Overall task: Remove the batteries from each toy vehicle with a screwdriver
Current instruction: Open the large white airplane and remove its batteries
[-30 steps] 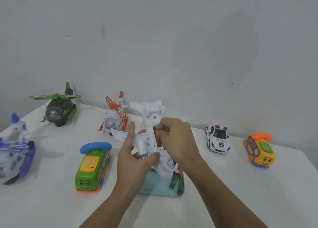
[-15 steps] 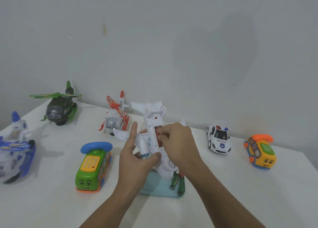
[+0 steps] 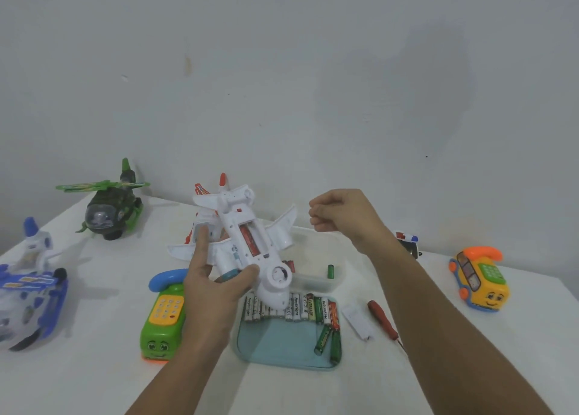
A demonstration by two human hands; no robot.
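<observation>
Holding the white toy plane (image 3: 247,226) clear of the surface (image 3: 94,367) in the left hand (image 3: 213,289), thumb across the nose end, fingers wrapped behind the wing at 9 o'clock. A firm, closed grip round the fuselage. Belly turned up toward the camera, tail at 12 o'clock, nose at 5 o'clock, probably to keep the open battery bay in plain sight and easy to reach. Inside the bay, a red battery (image 3: 249,237) lying lengthwise, not yet out.

Right hand (image 3: 338,217) raised at 2 o'clock of the plane, well apart from it, fingers curled toward the thumb. Impossible to tell whether pinching a battery or holding nothing.

Under the nose, at 6 o'clock, a pale blue tray (image 3: 282,349) with a row of batteries (image 3: 294,309) side by side along its far edge and two loose green batteries (image 3: 329,341) at its 4 o'clock corner: likely the drop place for cells already taken out. Beyond the tray, a clear tub (image 3: 313,284) with one green cell (image 3: 330,271) upright inside. At 3 o'clock of the tray, a small white cover (image 3: 357,322) and, just beside it, the red-handled screwdriver (image 3: 383,320), laid down, presumably not needed with the bay already open.

Round the edges: green phone bus (image 3: 164,320) at 8 o'clock, green helicopter (image 3: 109,207) at 10 o'clock, yellow phone car (image 3: 479,284) at 3 o'clock.

Judged next: lifting out the red battery with the right hand, the left keeping the plane steady.
</observation>
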